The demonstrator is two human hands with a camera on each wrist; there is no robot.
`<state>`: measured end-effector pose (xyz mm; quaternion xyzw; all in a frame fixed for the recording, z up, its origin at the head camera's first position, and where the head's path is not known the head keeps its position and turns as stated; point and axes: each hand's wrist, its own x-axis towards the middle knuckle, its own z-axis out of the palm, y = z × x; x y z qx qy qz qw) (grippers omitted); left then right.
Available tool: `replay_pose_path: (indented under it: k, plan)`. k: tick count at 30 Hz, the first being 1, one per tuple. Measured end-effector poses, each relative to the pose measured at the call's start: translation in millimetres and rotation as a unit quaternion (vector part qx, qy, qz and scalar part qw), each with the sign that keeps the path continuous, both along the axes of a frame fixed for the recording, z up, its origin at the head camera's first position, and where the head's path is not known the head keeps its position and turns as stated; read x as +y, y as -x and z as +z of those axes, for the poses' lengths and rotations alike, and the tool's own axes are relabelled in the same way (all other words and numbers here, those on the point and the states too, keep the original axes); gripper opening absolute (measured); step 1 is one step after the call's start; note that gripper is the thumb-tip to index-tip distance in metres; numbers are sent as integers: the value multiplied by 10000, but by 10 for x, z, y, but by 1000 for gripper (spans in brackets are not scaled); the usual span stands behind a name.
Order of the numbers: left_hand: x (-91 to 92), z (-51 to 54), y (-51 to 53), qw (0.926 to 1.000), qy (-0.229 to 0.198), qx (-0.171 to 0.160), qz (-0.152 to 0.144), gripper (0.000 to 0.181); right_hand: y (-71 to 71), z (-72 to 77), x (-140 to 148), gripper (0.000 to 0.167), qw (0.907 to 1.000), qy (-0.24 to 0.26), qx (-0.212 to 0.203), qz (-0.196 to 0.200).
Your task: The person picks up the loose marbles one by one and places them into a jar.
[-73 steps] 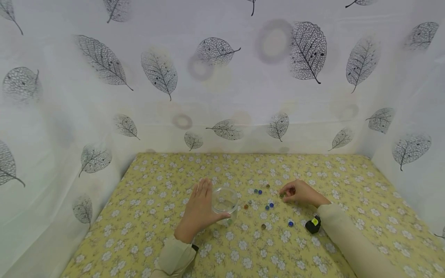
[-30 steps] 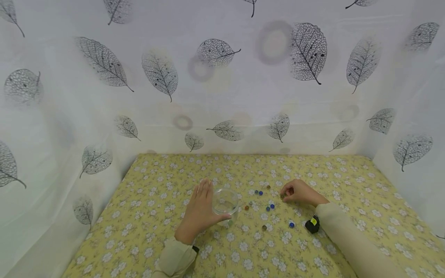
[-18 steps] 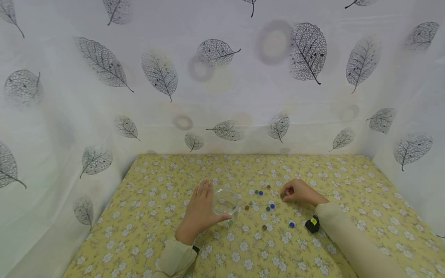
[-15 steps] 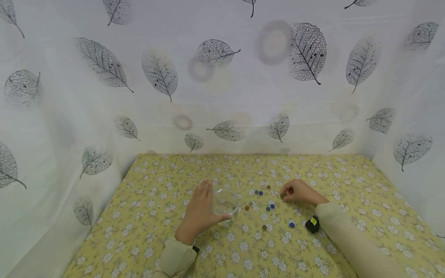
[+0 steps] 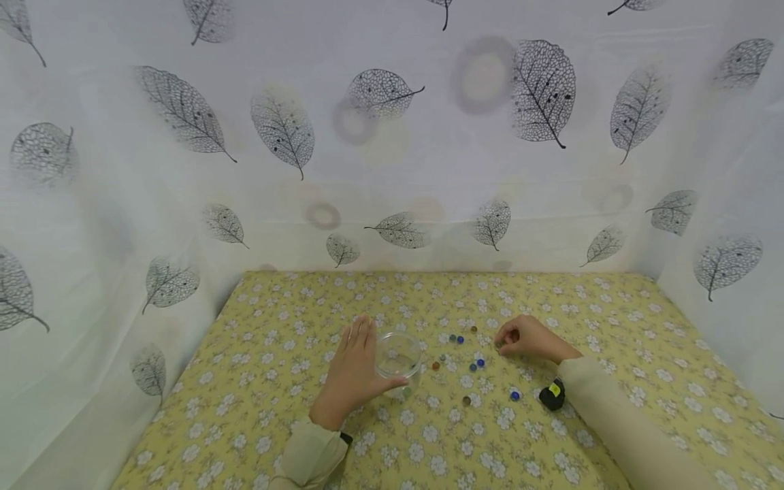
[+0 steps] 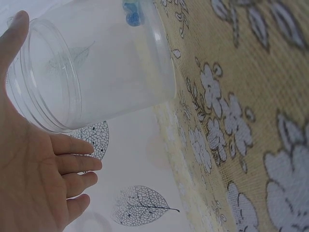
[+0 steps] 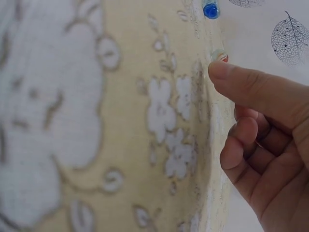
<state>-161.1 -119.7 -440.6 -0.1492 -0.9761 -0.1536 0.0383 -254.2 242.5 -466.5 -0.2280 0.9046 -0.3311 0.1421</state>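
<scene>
My left hand (image 5: 350,378) rests against the clear round jar (image 5: 398,350), fingers straight and thumb across its near side. The left wrist view shows the palm of this left hand (image 6: 34,169) beside the rim of the jar (image 6: 101,72), with blue marbles (image 6: 132,17) at its bottom. My right hand (image 5: 531,340) is low over the cloth, its fingers bent and fingertips at a small marble (image 5: 499,345). In the right wrist view, a clear and red marble (image 7: 222,56) shows by the thumb tip of the right hand (image 7: 265,130); the index finger is mostly hidden.
Several loose marbles lie between the hands, among them a blue one (image 5: 514,395), a brown one (image 5: 467,401) and an orange one (image 5: 435,365). A black object with a yellow mark (image 5: 552,396) is at the right wrist. Leaf-patterned curtains (image 5: 416,170) stand around the flowered cloth (image 5: 275,354).
</scene>
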Motion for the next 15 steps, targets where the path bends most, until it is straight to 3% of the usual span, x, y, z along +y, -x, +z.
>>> replay_pose_path:
  k: [6,15]
  plan:
    - [3,6,-2,10000,44,19,-13,116,-11,78,-5,8,9997,-2,227,-116]
    - [-4,-5,3,10000,51,21,-23,116,-34,203,-89,16,9978,463,332,-350]
